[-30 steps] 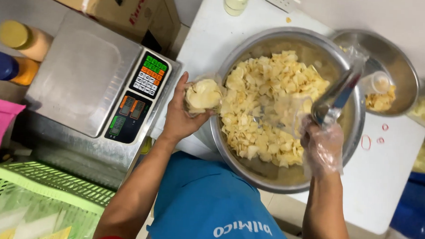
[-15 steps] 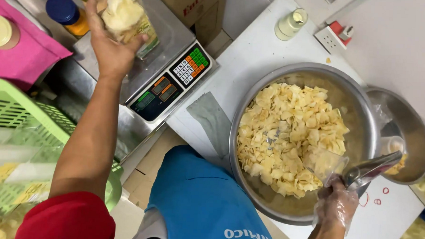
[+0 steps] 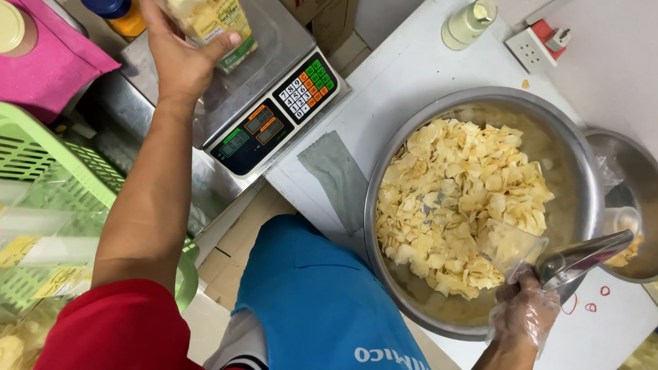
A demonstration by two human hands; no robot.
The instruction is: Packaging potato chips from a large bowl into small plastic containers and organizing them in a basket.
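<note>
Chips packed in a clear bag (image 3: 204,13) are sitting in my left hand (image 3: 177,52), whose fingers are wrapping closed around the bag and holding it over the steel platform of the weighing scale (image 3: 263,95) at the far left; whether the bag is touching the platform I cannot tell. My right hand (image 3: 525,312), wearing a thin clear glove, is gripping the handle of a metal scoop (image 3: 578,259) at the near right rim of the big steel bowl (image 3: 556,153), fingers closed tight on it. The bowl is holding a heap of pale yellow chips (image 3: 460,197) and is resting on the white bench (image 3: 390,99). A smaller steel bowl (image 3: 646,196) is standing just beside it on the right. A green plastic basket (image 3: 31,160) is sitting to the left, near my arm, and a small clear bottle (image 3: 467,23) is standing at the far edge of the bench.
</note>
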